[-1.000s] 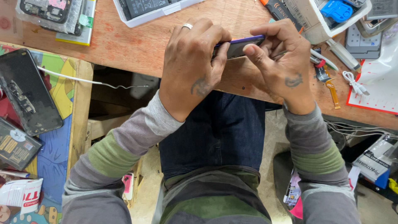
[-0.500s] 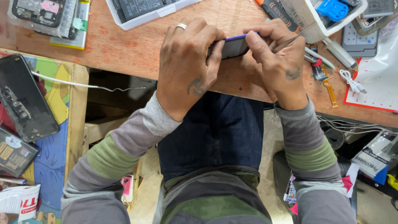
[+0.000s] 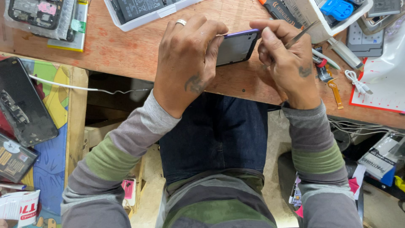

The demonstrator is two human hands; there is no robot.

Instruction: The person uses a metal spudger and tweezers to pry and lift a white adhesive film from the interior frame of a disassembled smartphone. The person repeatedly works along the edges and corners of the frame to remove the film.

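A phone with a purple frame [image 3: 236, 45] is held over the wooden table [image 3: 122, 50], its dark face toward me. My left hand [image 3: 190, 63], a ring on one finger, grips the phone's left end. My right hand [image 3: 287, 63] pinches metal tweezers [image 3: 300, 36] by the phone's right end, the tips near the frame's edge. Both forearms wear grey and green striped sleeves.
A white tray [image 3: 147, 17] with phone parts lies at the table's back. A white bin [image 3: 333, 19] holds a blue tool. To the right sit a white cable [image 3: 356, 82], an orange flex strip [image 3: 335, 90] and a red-edged mat [image 3: 379, 93]. At left, a black phone back [image 3: 23, 101] rests on a colourful board.
The phone has tilted so its dark face shows more. My right hand has shifted to the phone's right end with the tweezers. My left hand keeps its grip.
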